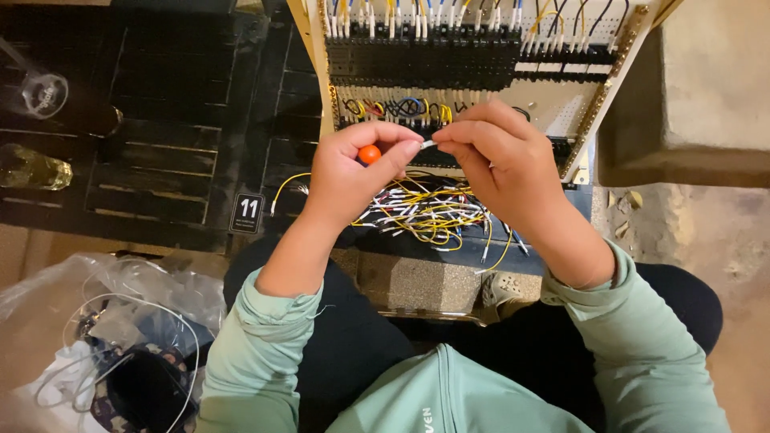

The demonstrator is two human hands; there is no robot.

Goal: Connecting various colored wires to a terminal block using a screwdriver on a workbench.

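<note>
Upper rows of the cream perforated wiring panel (561, 108) carry seated wires; a loose heap of yellow and white wires (433, 212) remains below at 6 o'clock. Left hand (353, 172) pinches a small orange-tipped tool (369, 154). Right hand (497, 156) grips a white-sleeved wire end (427, 144), touching the left fingertips at 9 o'clock.

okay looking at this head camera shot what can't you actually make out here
- Orange-handled tool: left hand covers all but its round end.
- White wire end: too small to see detail; right hand hides the rest.
- Wiring panel: top cut off by the frame edge.
</note>
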